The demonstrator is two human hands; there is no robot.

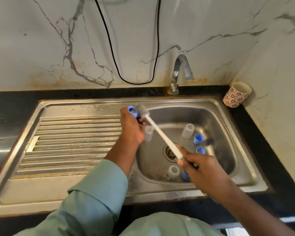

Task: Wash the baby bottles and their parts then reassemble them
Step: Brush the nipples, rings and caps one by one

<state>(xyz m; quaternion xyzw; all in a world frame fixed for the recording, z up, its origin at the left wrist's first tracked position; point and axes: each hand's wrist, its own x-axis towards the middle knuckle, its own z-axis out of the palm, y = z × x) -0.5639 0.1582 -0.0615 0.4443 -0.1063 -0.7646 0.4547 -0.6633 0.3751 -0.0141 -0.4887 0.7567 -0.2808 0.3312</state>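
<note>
So the blue ring point(132, 111) is the part getting scrubbed right now: a small blue plastic collar with a round hole through it, held up over the back-left rim of the sink point(95, 103). The left hand point(132, 128) is clenched around it, fingers curled tight, with the ring poking out the top of the fist. Left of that hand is the ribbed draining board point(71, 142), wet and a bit rusty at the edges.

Pressed against the ring's right side is the grey bristle head of the bottle brush point(160, 133), whose long white handle slants down and right across the basin into the right hand point(201, 169). That hand is closed around the handle's end, thumb on top.

Just below the left hand, a clear bottle body point(148, 132) stands in the basin, partly hidden behind the knuckles. Between the two hands is the drain point(169, 151), with the brush handle crossing over it. Beyond the right hand stands another clear bottle point(188, 131), with two blue caps point(198, 139) next to it. Near the right hand's thumb a third bottle point(173, 172) lies tilted, and another blue piece point(185, 175) is mostly covered by the hand.

Further back, the tap point(178, 74) rises from the dark bench point(15, 101), and a patterned cup point(237, 94) leans in the far right corner.
</note>
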